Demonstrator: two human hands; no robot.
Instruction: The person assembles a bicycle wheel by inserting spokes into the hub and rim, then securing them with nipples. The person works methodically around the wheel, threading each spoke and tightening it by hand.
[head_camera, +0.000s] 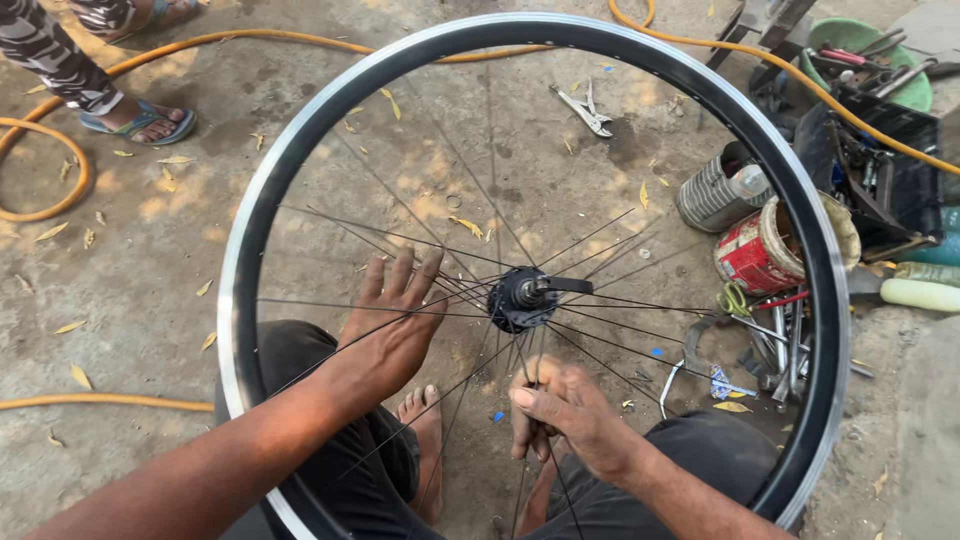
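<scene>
Wheel (262, 230) upright between person's knees, hub (520, 298) at centre. Left hand (392, 325) flat, fingers spread wide against spokes (400, 240) left of hub. Right hand (562, 410) closed on lower spokes below hub. Cans (752, 225), tools (785, 340) on ground right of rim. Pliers (585, 108) beyond.

Wheel rim (232, 300) bottom arc cut off by lower edge, partly behind knees. Right hand (560, 410) fingertips curled under, hidden; whatever they pinch among spokes (600, 362) too thin to tell. Left hand (392, 325) palm hidden, only back visible. Bystander's sandalled foot (150, 122) shows, body cut by top edge. Tool crate (880, 170) contents jumbled, indistinct. Orange hose (60, 170) runs out of frame left.
</scene>
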